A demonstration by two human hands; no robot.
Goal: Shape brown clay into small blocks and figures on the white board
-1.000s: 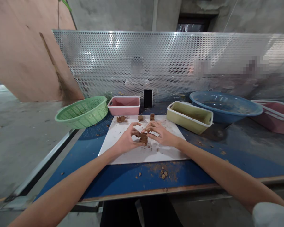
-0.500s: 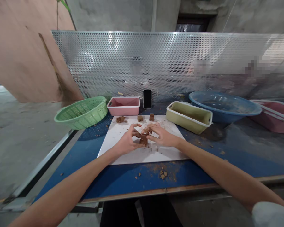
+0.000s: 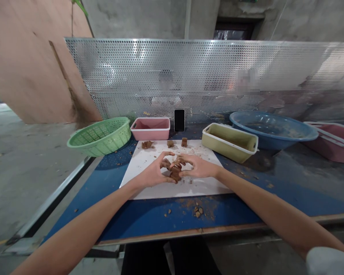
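A brown lump of clay (image 3: 176, 173) is held between both hands above the white board (image 3: 149, 192). My left hand (image 3: 154, 170) curls around its left side, thumb low and fingers behind. From the right, my right hand (image 3: 197, 166) grips the clay, its thumb on the near side and its fingers bent over the top. The fingers partly hide the lump's shape. Along the board's far edge sit three smaller clay pieces: a ragged one (image 3: 146, 144), a blocky one (image 3: 170, 144) and an upright one (image 3: 184, 142).
Behind the board stand a pink bin (image 3: 150, 133) and a phone (image 3: 179, 120). A green basket (image 3: 103, 139) is at left; an olive bin (image 3: 229, 147) and a blue basin (image 3: 275, 131) are at right. Crumbs (image 3: 198, 211) lie near the table's front edge. A perforated metal screen (image 3: 189, 76) rises behind.
The clay lump has tilted and shifted slightly towards me between the hands. Both hands still hold it. The other clay pieces stay where they were on the board.
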